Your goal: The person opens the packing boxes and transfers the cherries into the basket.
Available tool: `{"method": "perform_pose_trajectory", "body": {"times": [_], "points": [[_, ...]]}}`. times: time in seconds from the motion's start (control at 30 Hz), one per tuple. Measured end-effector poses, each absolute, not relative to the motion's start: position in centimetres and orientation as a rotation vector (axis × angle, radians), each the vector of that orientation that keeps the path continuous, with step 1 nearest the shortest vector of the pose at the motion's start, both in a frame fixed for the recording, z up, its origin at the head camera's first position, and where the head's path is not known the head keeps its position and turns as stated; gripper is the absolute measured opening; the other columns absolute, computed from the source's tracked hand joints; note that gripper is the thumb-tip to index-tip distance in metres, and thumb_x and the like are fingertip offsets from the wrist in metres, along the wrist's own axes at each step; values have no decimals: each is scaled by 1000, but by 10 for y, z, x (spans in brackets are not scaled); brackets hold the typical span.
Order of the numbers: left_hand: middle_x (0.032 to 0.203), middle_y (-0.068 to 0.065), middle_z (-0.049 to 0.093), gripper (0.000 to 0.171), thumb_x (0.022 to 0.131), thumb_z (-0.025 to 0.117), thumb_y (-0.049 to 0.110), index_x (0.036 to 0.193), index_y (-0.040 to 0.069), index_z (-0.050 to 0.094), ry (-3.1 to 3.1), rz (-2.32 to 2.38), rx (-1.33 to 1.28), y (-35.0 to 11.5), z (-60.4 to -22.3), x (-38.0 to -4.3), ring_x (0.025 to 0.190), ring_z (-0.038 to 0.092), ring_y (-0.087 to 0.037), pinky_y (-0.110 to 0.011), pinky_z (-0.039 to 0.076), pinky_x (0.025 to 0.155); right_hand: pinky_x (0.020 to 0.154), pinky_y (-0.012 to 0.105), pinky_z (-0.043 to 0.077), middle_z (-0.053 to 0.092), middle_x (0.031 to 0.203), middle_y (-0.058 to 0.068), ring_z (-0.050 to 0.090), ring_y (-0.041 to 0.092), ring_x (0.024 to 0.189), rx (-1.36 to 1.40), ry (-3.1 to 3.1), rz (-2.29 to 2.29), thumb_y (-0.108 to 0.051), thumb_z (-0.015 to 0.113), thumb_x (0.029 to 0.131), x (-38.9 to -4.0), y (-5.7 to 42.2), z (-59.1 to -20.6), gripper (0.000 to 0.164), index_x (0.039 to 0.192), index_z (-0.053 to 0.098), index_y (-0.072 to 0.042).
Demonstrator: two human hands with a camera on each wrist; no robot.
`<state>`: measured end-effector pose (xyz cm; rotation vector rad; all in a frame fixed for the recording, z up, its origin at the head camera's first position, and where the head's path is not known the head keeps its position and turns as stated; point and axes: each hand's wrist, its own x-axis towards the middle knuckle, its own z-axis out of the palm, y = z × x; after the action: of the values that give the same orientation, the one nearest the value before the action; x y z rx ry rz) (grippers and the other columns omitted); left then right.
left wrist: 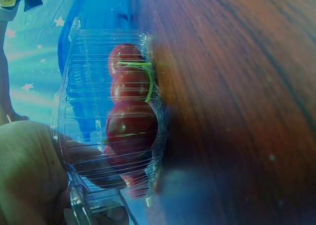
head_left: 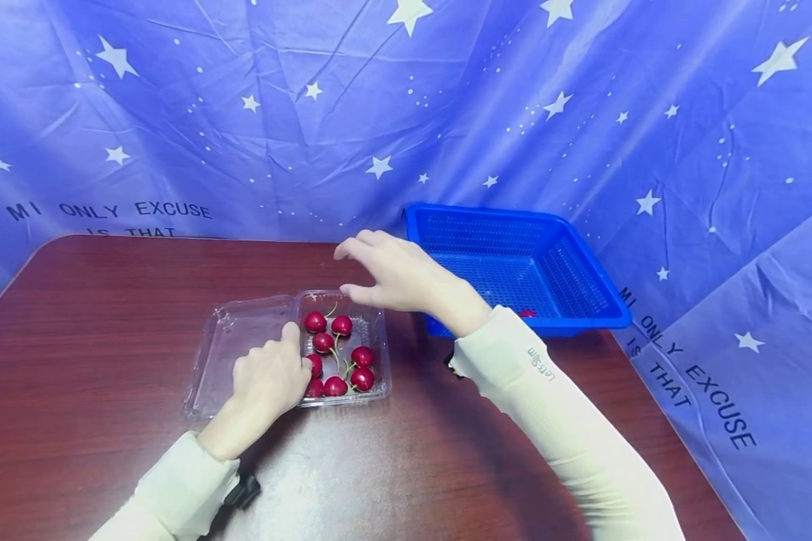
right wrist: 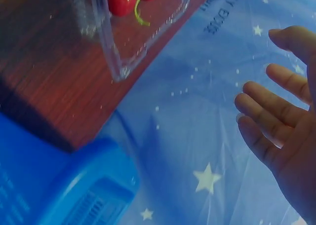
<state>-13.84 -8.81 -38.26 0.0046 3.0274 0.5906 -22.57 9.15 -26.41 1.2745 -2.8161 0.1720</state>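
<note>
A clear plastic clamshell box [head_left: 377, 330] lies with its lid [head_left: 243, 338] folded back to the left. Several red cherries [head_left: 362, 356], some with green stems, sit inside it. My left hand [head_left: 271, 376] grips the box wall on the hinge side. Through the ribbed plastic in the left wrist view, finger parts show beside the cherries [left wrist: 132, 126]. Above the far right corner of the box hovers my right hand [head_left: 399, 270], its fingers spread and loosely bent. The right wrist view shows nothing in that palm [right wrist: 296, 136].
A blue plastic basket [head_left: 548, 323] stands right of the box, near the back of the brown table [head_left: 108, 323]. One cherry [head_left: 528, 313] shows in it, partly behind the front rim. A blue star-patterned cloth [head_left: 338, 135] hangs behind and along the right side.
</note>
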Motion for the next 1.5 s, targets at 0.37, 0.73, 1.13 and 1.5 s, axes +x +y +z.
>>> {"method": "perform_pose_trajectory", "body": {"times": [0.37,0.73,1.13,1.5], "points": [[81,-31,68,28,87,55,22,98,-1,45,3032,579,11,-88,-381,-138,72,64,-50,-57,48,55,85,36,54,65,113,4,60,18,103,1408,-2792,-43,-36,62,87,-218,72,-291,42,124,58,-16],[83,-30,68,31,87,57,24,101,-1,46,3025,576,19,-87,-380,-137,73,64,-50,-58,49,56,85,36,54,64,111,5,59,20,102,1505,-2807,-211,-34,66,86,-211,63,-320,42,122,59,-14],[79,-30,68,28,86,56,22,97,-1,46,3051,581,23,-87,-382,-136,70,64,-50,-58,48,54,87,37,55,65,112,4,60,21,103,1521,-2813,-276,-30,65,88,-208,58,-342,33,117,60,-15],[75,-27,67,25,86,53,20,97,0,46,3034,574,28,-87,-381,-136,68,64,-48,-56,48,52,81,32,57,64,106,6,60,21,94,1599,-2710,-281,-14,62,87,-200,50,-364,25,112,62,-10]]}}
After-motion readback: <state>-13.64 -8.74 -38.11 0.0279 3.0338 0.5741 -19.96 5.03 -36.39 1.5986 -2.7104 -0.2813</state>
